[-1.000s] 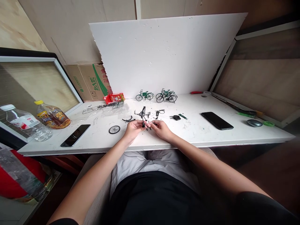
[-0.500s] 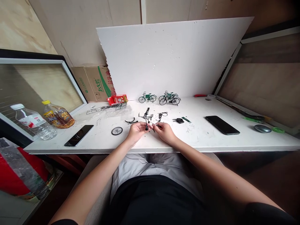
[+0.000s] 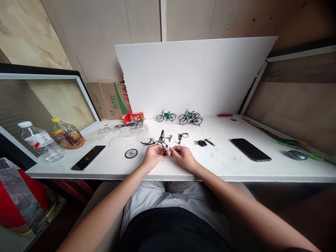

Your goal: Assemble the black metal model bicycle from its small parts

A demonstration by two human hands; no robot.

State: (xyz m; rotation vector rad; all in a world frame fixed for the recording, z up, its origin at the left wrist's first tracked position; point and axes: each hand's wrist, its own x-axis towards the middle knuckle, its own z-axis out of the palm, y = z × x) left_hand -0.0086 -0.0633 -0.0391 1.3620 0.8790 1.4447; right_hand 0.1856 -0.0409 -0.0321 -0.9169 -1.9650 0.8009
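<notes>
My left hand (image 3: 153, 155) and my right hand (image 3: 184, 157) meet over the front middle of the white table (image 3: 236, 168). Together they pinch a small black model bicycle frame (image 3: 162, 140) that sticks up between the fingertips. The left fingers are closed on its lower part; the right fingers are closed on a thin piece at its side. A loose black wheel (image 3: 131, 153) lies just left of my left hand. A curved black mudguard piece (image 3: 147, 142) and other small black parts (image 3: 181, 135) lie behind the hands.
Finished green model bicycles (image 3: 166, 116) (image 3: 190, 118) stand at the back before a white foam board (image 3: 194, 75). Phones lie at left (image 3: 88, 157) and right (image 3: 250, 149). Two bottles (image 3: 40, 144) (image 3: 67, 133), a red packet (image 3: 133, 117), a cardboard box (image 3: 110, 99) and a mouse (image 3: 297, 154) surround.
The view has tilted, so the table sits lower in frame. The bicycle frame between my hands has turned slightly; both hands keep their grip in the same place.
</notes>
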